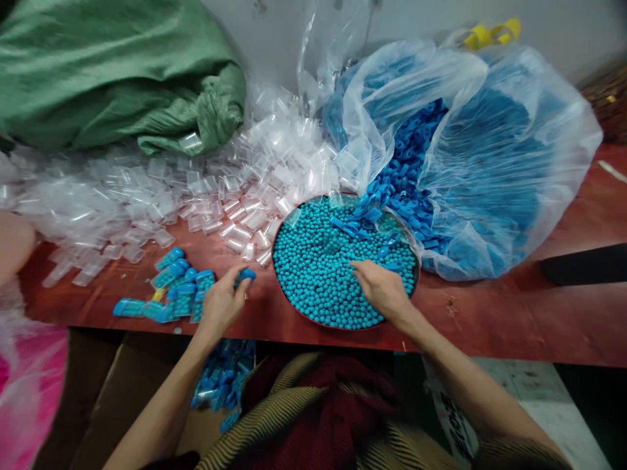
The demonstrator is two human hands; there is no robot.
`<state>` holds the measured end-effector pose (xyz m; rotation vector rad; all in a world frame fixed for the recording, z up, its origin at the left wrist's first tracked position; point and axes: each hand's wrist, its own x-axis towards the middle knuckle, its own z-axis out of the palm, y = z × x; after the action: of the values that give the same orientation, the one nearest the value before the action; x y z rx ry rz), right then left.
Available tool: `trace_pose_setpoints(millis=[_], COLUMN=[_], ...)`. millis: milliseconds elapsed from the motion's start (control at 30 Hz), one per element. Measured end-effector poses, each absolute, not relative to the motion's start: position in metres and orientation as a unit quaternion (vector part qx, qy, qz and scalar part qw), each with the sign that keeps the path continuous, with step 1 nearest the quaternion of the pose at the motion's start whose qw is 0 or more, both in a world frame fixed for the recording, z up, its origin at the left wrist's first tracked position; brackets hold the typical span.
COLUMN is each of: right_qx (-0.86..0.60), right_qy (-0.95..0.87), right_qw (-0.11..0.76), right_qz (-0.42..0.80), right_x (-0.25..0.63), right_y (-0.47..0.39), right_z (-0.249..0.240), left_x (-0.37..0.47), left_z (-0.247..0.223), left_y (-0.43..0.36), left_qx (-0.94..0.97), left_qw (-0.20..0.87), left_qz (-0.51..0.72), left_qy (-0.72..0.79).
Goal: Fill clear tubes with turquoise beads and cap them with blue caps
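My left hand [225,299] is closed around a small container with a blue cap [245,275], just left of a round basin; the container's body is mostly hidden by the fingers. Turquoise beads [318,271] fill the basin [280,290]. Above them, at the basin's right side, hovers my right hand [385,288] with its fingers drawn together; whatever they may hold does not show. Several loose blue caps [350,227] lie on the beads at the back. Left of my left hand, capped clear containers of beads [182,301] sit in a small group.
Empty clear containers [274,163] are heaped along the back, beside a green sack [117,78]. An open plastic bag [509,156] spills blue caps [404,176] toward the basin. Below the red table [490,313], a cardboard box [132,385] holds more capped containers [223,372].
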<state>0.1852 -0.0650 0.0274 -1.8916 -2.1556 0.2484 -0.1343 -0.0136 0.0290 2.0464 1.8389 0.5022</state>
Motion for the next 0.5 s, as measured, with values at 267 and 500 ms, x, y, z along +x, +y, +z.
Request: trace_pose_setpoints(millis=[267, 500], right_qx=[-0.730, -0.825], right_qy=[-0.683, -0.557], right_qw=[-0.036, -0.096], right_qz=[-0.006, 0.028], right_x=[0.253, 0.226], right_y=[-0.069, -0.049], right_z=[0.041, 0.034], left_x=[-0.069, 0.034], left_z=[0.035, 0.023], left_y=[-0.001, 0.025], left_qx=[0.780, 0.812], left_qw=[0.054, 0.180], left_qz=[0.216, 0.130], left_qy=[0.585, 0.540])
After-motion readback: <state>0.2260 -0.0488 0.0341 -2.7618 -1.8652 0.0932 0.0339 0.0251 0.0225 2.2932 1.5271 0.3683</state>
